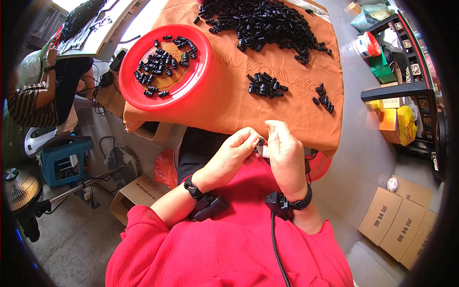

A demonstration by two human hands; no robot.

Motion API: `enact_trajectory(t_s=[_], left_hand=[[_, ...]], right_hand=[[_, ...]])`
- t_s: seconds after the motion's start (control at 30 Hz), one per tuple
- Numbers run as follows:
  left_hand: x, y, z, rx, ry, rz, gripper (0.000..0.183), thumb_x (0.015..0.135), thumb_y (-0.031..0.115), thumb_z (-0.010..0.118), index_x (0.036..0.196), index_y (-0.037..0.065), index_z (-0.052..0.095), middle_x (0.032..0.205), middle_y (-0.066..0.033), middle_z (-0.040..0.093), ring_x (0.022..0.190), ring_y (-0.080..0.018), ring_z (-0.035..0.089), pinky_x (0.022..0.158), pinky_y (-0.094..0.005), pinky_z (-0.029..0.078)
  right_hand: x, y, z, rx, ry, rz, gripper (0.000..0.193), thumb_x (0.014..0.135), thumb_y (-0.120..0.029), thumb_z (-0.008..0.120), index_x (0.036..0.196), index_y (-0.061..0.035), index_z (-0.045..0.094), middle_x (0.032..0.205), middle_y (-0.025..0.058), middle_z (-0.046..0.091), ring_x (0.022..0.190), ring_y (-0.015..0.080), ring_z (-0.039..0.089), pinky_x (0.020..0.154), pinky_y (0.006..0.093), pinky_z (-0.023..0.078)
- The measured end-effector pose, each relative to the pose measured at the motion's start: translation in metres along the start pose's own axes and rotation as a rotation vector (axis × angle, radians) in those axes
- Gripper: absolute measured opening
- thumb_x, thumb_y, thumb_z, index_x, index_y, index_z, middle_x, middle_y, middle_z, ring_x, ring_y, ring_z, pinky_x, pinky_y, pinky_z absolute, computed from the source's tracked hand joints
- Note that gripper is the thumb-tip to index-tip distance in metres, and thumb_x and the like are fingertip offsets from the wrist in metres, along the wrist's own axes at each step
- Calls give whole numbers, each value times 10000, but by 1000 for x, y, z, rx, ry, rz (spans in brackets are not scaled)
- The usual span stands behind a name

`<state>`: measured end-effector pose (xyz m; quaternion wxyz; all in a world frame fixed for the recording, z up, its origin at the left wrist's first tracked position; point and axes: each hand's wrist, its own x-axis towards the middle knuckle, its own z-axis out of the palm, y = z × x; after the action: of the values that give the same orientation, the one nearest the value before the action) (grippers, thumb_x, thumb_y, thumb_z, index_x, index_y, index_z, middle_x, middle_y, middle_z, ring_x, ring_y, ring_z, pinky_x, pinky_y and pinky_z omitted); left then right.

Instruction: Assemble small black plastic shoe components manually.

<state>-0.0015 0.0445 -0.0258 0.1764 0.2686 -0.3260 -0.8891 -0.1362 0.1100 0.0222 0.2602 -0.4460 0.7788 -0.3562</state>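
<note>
Just off the near edge of the orange-covered table (229,110), my two hands meet in front of my red top. The fingers of my left hand (236,150) are pinched round a small black plastic piece (260,142). My right hand (287,150) is closed beside it, thumb and forefinger close together; what they grip is hidden. A small whitish bit (264,151) shows between the hands, and I cannot tell what it is. On the cloth beyond lie a small heap of black plastic pieces (265,86) and a smaller scatter of them (325,99).
A red round tray (201,79) with many black pieces stands at the table's left. A large black pile (267,24) covers the far side. Another person (43,95) sits at the far left, near a blue stool (62,162) and a fan (21,189). Cartons (397,222) and a dark rack (397,91) stand right.
</note>
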Motion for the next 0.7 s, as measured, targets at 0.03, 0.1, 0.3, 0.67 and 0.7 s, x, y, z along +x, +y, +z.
enact_trajectory(t_s=[0.03,0.1,0.3,0.67,0.7], left_hand=[[0,0,0,6,1,3,212,1055,289,508,1000,96,579,818,48,512,709,-48,417,631,-212,348],[0,-1,0,11,5,4,214,1054,290,510,1001,95,579,818,47,512,709,-47,416,630,-212,347],[-2,-3,-2,-2,0,1,232,1051,287,513,1020,74,600,819,40,522,714,-49,427,635,-207,355],[1,3,-7,-193,-39,-77,213,1010,239,577,1043,32,612,808,29,548,731,-62,471,678,-200,399],[1,3,-7,-209,-37,-74,206,1009,241,578,1037,40,611,808,28,551,736,-62,477,682,-201,404]], right_hand=[[0,0,0,-3,6,12,183,1005,-129,511,1110,-12,605,763,210,675,679,335,700,565,413,529],[-1,2,1,-27,16,-7,182,1001,-118,514,1122,-17,607,760,206,676,670,334,699,562,408,529],[0,9,-2,1,195,-74,190,1008,-85,517,1166,-41,613,704,160,654,621,285,697,537,375,520],[-3,2,-9,198,-52,35,184,1036,-145,518,1143,-28,612,727,111,653,587,165,679,521,286,516],[-3,3,-8,199,-52,33,184,1036,-145,518,1143,-28,612,727,111,653,587,165,679,521,286,516]])
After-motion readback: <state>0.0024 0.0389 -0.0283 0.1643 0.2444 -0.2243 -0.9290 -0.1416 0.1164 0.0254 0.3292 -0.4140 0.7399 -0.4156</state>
